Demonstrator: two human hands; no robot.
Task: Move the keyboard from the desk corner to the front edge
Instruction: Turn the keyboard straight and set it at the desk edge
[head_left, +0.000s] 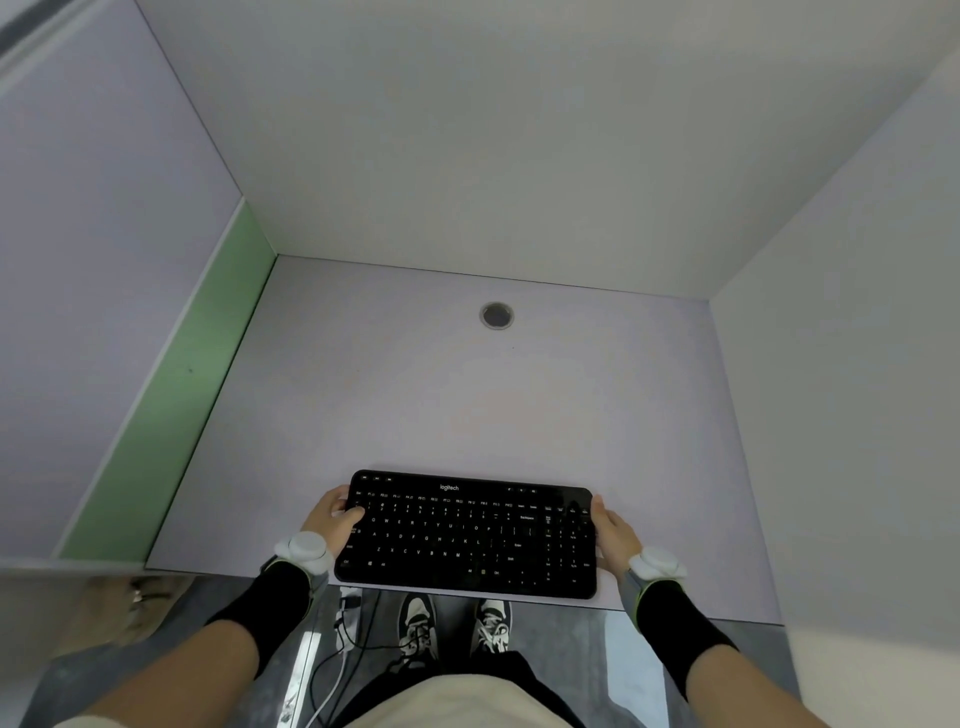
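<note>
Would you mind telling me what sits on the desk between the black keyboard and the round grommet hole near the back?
Nothing: in the head view, the pale lilac desk is bare between the black keyboard and the round grey grommet hole.

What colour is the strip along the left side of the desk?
The strip is green, seen in the head view, the only one.

"logitech" in white on keyboard (466, 535) top strip, between the fingers gripping each end; white key legends below it.
</note>
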